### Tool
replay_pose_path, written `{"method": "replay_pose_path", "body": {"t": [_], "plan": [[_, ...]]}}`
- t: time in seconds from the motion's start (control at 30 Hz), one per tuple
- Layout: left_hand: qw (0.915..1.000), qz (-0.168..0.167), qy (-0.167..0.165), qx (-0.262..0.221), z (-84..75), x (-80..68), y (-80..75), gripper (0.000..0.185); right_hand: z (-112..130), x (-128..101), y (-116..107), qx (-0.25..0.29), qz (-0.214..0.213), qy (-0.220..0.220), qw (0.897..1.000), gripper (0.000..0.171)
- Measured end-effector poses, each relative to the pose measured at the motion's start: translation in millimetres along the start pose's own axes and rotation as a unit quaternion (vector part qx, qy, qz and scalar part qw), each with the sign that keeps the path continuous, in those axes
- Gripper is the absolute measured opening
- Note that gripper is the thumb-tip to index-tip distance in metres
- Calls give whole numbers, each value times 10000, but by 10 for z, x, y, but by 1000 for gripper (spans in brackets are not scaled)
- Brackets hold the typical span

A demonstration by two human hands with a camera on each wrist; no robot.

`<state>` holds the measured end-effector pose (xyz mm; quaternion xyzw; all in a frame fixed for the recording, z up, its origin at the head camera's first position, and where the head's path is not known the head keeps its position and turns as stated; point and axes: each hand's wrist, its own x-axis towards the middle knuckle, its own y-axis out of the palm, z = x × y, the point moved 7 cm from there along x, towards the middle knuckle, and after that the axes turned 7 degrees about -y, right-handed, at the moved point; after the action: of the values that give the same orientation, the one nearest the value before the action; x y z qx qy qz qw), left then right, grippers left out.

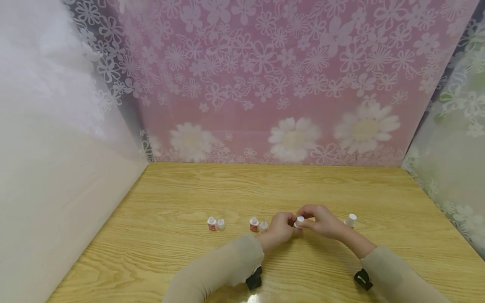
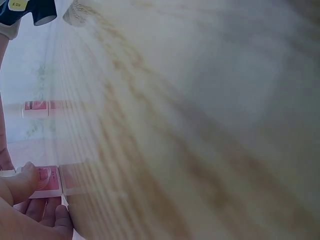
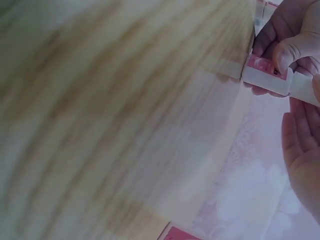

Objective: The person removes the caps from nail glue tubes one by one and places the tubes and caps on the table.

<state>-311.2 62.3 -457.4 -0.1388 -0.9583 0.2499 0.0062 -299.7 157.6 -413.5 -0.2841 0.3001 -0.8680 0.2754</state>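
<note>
A small white bottle with a red label (image 1: 299,221) is held just above the wooden table (image 1: 265,185), between both hands. My left hand (image 1: 289,221) grips its body; in the left wrist view the thumb (image 2: 25,181) presses on the label (image 2: 50,181). My right hand (image 1: 308,219) curls its fingers round the white cap end. In the right wrist view the bottle (image 3: 267,75) lies sideways, held by the left hand's fingers (image 3: 292,45), with the right palm (image 3: 300,140) below it.
Two more red-labelled bottles (image 1: 212,224) (image 1: 254,224) stand left of the hands, each with a loose cap (image 1: 221,224) (image 1: 263,227) beside it. A capped bottle (image 1: 350,220) stands behind my right hand. Flowered screens wall the table's back and sides.
</note>
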Motion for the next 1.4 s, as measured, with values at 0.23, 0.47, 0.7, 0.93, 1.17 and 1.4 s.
{"method": "replay_pose_path", "body": {"t": [0.23, 0.47, 0.7, 0.93, 1.17, 1.4], "plan": [[9999, -49, -93, 76, 22, 1, 5, 6, 4, 8, -40, -308, -480, 321, 9979, 20], [9995, 64, -296, -77, 26, -5, 4, 6, 45, 19, -52, -603, -565, 277, 9962, 14], [9988, 129, -423, -193, 31, -18, 1, 8, 73, 20, -41, -405, -393, -22, 9984, 9], [9974, 268, -483, -464, 45, -35, 10, 8, 75, 14, -19, -341, -231, -179, 9990, 11], [9980, 145, -559, -245, 71, -22, 21, 8, -14, -9, -48, -389, -514, 331, 9974, 18], [9978, 161, -587, -251, 77, -3, 23, 8, 13, 2, -62, -660, -532, 101, 9964, 15]]}}
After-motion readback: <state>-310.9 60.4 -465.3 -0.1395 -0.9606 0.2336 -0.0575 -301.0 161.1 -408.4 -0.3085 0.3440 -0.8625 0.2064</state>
